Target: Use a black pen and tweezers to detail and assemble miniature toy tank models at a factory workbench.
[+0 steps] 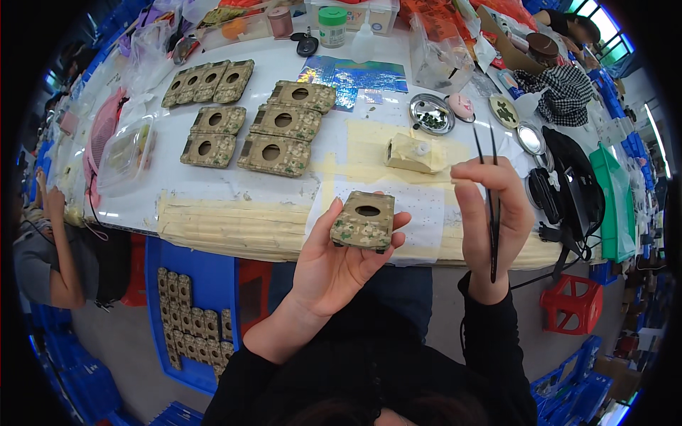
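In my left hand (320, 273), just in front of the table edge, rests a camouflage-patterned toy tank hull (364, 231) with a round hole in its top. The fingers and thumb grip it by its sides. To the right, my right hand (513, 213) is raised with black tweezers (494, 248) held in it, tips pointing up and away. Its thumb and forefinger come together beyond the tweezers; whether anything tiny sits between them I cannot make out. A tape-covered block (408, 157) lies on the table between and beyond the hands.
More camouflage hulls (284, 121) stand in groups at the left of the table. Round dishes (432, 113) with small green pieces sit at the back right. A blue tray (195, 263) of hulls is low on the left, a red stool (570, 304) on the right. Another person (60, 255) sits left.
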The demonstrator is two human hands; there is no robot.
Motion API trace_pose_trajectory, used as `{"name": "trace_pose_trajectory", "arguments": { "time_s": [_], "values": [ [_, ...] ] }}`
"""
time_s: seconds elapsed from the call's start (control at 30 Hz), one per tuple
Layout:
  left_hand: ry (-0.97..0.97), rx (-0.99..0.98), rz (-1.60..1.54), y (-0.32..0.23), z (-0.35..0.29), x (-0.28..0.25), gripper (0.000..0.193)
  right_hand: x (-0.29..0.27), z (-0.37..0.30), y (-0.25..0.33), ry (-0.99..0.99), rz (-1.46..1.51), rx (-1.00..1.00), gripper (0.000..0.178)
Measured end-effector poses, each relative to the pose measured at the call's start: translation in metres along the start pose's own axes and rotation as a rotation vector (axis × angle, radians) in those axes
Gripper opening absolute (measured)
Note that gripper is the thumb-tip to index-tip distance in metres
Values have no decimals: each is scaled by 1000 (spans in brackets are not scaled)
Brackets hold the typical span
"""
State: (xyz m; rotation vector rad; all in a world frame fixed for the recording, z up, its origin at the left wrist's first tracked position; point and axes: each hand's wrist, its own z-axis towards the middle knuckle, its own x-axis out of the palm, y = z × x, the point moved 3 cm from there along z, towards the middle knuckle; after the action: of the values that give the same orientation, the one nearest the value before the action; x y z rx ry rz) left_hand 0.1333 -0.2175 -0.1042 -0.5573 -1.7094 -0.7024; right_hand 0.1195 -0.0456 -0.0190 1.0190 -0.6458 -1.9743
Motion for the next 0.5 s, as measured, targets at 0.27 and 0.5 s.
{"name": "trace_pose_trajectory", "arguments": {
  "time_s": [0.27, 0.5],
  "values": [
    [3, -16, 78, 4, -1, 6, 53, 24, -18, 4, 250, 662, 314, 9],
    [-9, -2, 93, 5, -2, 5, 52, 25, -18, 6, 259, 599, 315, 7]
  ]
}}
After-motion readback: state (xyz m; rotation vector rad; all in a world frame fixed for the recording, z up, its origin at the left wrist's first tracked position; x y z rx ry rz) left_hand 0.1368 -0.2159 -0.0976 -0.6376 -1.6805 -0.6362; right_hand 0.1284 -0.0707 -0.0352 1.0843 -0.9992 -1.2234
